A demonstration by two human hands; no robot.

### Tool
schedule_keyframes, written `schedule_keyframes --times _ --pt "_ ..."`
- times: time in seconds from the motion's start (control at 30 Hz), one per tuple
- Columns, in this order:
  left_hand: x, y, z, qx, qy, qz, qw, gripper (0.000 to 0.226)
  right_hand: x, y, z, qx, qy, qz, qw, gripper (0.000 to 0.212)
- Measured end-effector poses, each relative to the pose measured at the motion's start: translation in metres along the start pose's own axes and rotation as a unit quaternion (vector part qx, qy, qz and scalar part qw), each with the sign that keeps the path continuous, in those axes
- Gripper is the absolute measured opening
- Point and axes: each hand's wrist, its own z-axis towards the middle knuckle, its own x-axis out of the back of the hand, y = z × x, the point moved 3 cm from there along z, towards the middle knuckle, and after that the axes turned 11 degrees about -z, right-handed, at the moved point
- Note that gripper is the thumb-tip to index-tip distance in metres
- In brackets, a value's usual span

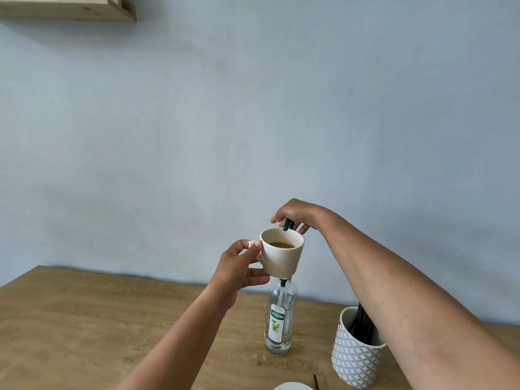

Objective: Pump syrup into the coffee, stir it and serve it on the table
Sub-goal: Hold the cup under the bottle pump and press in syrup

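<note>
Cup (284, 261): showing cream, coffee (281, 245) showing brown.
Pump (287, 225): showing dark green.
Bottle (291, 296): showing clear, label (277, 323) white and green.
Pot (351, 361): wearing white-and-grey lattice.
Table (84, 319): showing tan wood grain.
Wall (253, 108): showing pale blue.

The wooden counter (84, 330) carried a clear syrup bottle (277, 323) standing upright and, near it, a patterned cup (355, 361) holding dark sticks (363, 323).

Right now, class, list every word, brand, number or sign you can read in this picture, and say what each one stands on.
"TEISSEIRE": on the green band of the white paper label on the clear glass syrup bottle.
Small print above that brand name: too small to read.
No text visible on the cream ceramic mug, the dark green pump or the grey-and-white patterned pot.
</note>
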Motion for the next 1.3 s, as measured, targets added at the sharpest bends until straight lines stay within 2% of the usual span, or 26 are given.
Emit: schedule_keyframes --times 1.0,1.3 --pt "0.0003 -0.0056 0.0043 0.006 -0.001 -0.002 1.0 0.023 -0.0031 0.0006 0.001 0.009 0.011 0.013 1.0 0.032" --pt "0.0011 -0.0045 0.0011 0.005 -0.004 -0.01 1.0 0.024 0.003 -0.0025 -0.0041 0.051 0.067 0.087 0.993 0.037"
